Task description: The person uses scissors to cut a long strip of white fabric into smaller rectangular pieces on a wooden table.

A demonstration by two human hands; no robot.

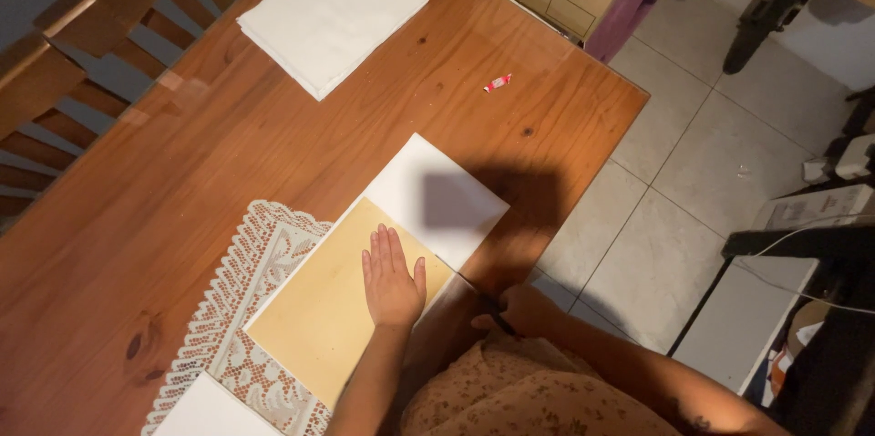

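At the near edge of the wooden counter (273,126), at about 6 o'clock in the view, the left hand (392,276) lies flat with fingers together and thumb out, pressing down on a tan sheet (328,308) that sits on a white sheet (437,194). The right hand (519,308) is curled around a dark, slim tool (478,295) at the sheet's right edge, towards 4 o'clock; what kind of tool cannot be told. This looks like a cut or a scored line along that edge, just under way. The next move would call for steady pressure from the flat palm and a straight pull of the tool. The tan sheet is smooth, matte, rectangular, lying askew over a lace doily (246,308). A white stack (333,12) rests at 11 o'clock
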